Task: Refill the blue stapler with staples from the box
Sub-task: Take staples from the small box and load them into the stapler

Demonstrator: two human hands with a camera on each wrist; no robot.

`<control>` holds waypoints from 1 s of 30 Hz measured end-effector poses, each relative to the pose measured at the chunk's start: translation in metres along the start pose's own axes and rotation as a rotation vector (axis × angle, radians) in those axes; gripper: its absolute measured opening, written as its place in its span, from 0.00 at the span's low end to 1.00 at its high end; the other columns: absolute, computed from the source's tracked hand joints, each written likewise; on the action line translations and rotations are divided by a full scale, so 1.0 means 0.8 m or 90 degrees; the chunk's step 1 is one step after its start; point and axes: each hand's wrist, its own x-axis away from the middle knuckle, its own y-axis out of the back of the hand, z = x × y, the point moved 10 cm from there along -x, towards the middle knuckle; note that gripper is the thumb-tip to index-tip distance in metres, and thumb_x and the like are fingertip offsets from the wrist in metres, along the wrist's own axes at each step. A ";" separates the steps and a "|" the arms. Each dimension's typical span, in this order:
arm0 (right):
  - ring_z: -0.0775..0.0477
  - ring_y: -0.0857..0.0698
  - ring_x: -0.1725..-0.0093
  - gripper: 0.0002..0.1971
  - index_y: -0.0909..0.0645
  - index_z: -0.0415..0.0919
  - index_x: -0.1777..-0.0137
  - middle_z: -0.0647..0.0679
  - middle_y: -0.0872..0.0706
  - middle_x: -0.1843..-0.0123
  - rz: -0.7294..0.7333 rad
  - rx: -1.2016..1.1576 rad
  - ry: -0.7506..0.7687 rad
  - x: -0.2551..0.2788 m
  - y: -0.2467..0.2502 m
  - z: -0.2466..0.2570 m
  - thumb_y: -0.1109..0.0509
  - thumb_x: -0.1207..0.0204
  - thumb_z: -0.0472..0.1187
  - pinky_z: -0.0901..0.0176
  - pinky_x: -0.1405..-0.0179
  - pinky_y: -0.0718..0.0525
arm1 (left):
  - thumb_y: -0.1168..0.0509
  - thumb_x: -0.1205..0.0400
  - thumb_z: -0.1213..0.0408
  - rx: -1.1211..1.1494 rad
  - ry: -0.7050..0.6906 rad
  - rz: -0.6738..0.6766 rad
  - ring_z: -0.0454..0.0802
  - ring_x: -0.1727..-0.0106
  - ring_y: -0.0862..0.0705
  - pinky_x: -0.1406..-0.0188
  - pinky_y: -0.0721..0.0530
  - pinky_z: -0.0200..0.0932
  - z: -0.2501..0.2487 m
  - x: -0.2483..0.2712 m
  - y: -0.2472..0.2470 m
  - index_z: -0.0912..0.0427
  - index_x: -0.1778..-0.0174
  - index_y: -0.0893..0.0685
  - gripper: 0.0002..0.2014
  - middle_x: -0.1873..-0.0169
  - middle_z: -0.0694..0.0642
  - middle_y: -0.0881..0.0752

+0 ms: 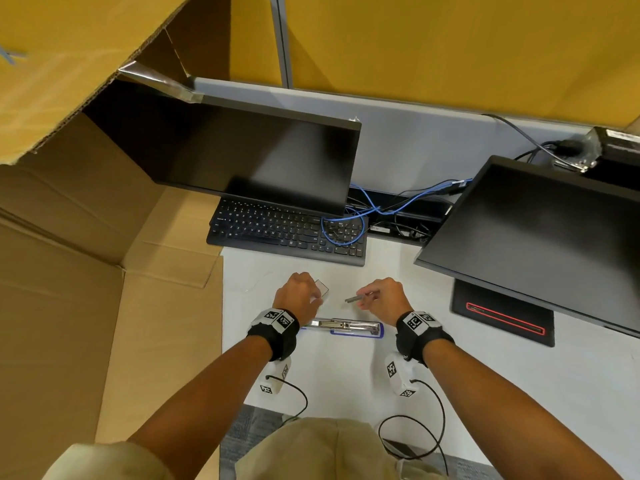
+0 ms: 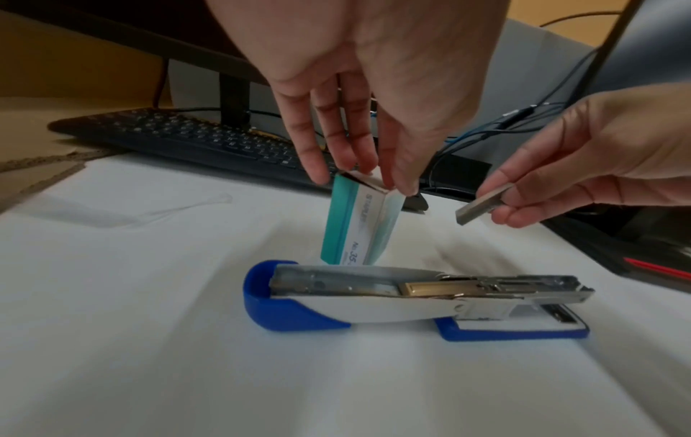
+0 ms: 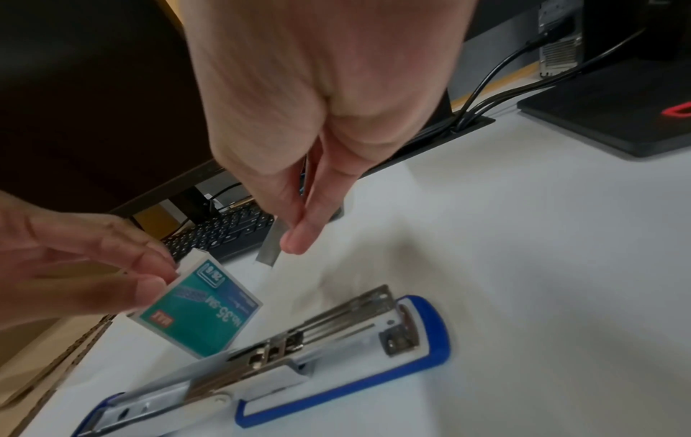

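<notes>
The left hand (image 2: 359, 74) is pinching the teal staple box (image 2: 357, 227) by its top end between fingertips (image 2: 318, 168) and thumb, holding it upright above the white desk (image 2: 149, 340). The right hand (image 3: 318, 103) is pinching a strip of staples (image 3: 270, 245) between thumb and fingers, just beside the box. The blue stapler (image 2: 411, 298) is lying flipped open on the desk below both hands, its metal channel facing up. A black keyboard (image 1: 287, 230) is sitting beyond them
</notes>
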 end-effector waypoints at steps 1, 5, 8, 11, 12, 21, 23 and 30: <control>0.57 0.16 0.66 0.09 0.08 0.35 0.52 0.41 0.09 0.58 0.006 0.004 -0.001 0.002 -0.001 -0.002 0.24 0.30 0.26 0.75 0.62 0.19 | 0.35 0.21 0.54 -0.010 -0.020 -0.008 0.52 0.40 0.20 0.48 0.17 0.45 -0.006 0.000 0.000 0.54 0.49 0.11 0.12 0.42 0.50 0.17; 0.43 0.10 0.56 0.09 0.07 0.40 0.55 0.40 0.07 0.57 0.037 -0.053 0.003 0.011 -0.008 0.000 0.21 0.33 0.30 0.56 0.49 0.13 | 0.34 0.19 0.54 0.058 -0.097 0.027 0.53 0.37 0.19 0.36 0.19 0.47 -0.044 0.006 -0.010 0.54 0.36 0.17 0.17 0.38 0.54 0.15; 0.44 0.08 0.54 0.10 0.07 0.41 0.55 0.42 0.06 0.58 0.045 -0.117 0.011 0.016 -0.011 0.010 0.23 0.32 0.28 0.57 0.46 0.11 | 0.36 0.18 0.57 0.109 -0.085 0.082 0.57 0.46 0.14 0.42 0.15 0.50 -0.057 0.008 -0.025 0.54 0.39 0.15 0.13 0.45 0.57 0.11; 0.48 0.08 0.54 0.09 0.07 0.42 0.53 0.43 0.06 0.56 0.070 -0.134 0.019 0.019 -0.014 0.015 0.21 0.32 0.31 0.59 0.48 0.11 | 0.41 0.17 0.63 0.112 -0.082 0.113 0.59 0.60 0.16 0.56 0.15 0.51 -0.059 0.008 -0.036 0.60 0.58 0.13 0.11 0.61 0.62 0.10; 0.50 0.08 0.53 0.09 0.08 0.44 0.52 0.45 0.06 0.54 0.087 -0.124 0.020 0.020 -0.017 0.015 0.20 0.32 0.34 0.59 0.48 0.11 | 0.41 0.17 0.63 0.108 -0.080 0.114 0.58 0.59 0.16 0.57 0.16 0.50 -0.058 0.009 -0.036 0.60 0.59 0.13 0.12 0.61 0.62 0.10; 0.53 0.10 0.61 0.03 0.08 0.40 0.56 0.46 0.07 0.59 0.116 -0.008 0.088 0.031 -0.023 0.014 0.23 0.28 0.34 0.68 0.60 0.15 | 0.40 0.16 0.64 0.042 -0.143 0.116 0.60 0.48 0.15 0.49 0.19 0.49 -0.073 0.013 -0.057 0.58 0.48 0.10 0.13 0.52 0.61 0.10; 0.55 0.12 0.65 0.05 0.09 0.40 0.58 0.47 0.08 0.63 0.120 0.001 0.084 0.033 -0.024 0.009 0.24 0.28 0.31 0.69 0.65 0.17 | 0.37 0.17 0.63 0.046 -0.144 0.110 0.58 0.43 0.15 0.41 0.17 0.49 -0.074 0.013 -0.060 0.57 0.41 0.12 0.12 0.46 0.59 0.11; 0.47 0.14 0.61 0.04 0.12 0.45 0.55 0.48 0.10 0.59 0.121 0.157 0.126 0.045 -0.029 0.011 0.23 0.28 0.41 0.57 0.60 0.14 | 0.35 0.19 0.63 0.025 -0.149 0.089 0.57 0.46 0.14 0.42 0.15 0.49 -0.084 0.012 -0.067 0.56 0.43 0.11 0.12 0.47 0.57 0.09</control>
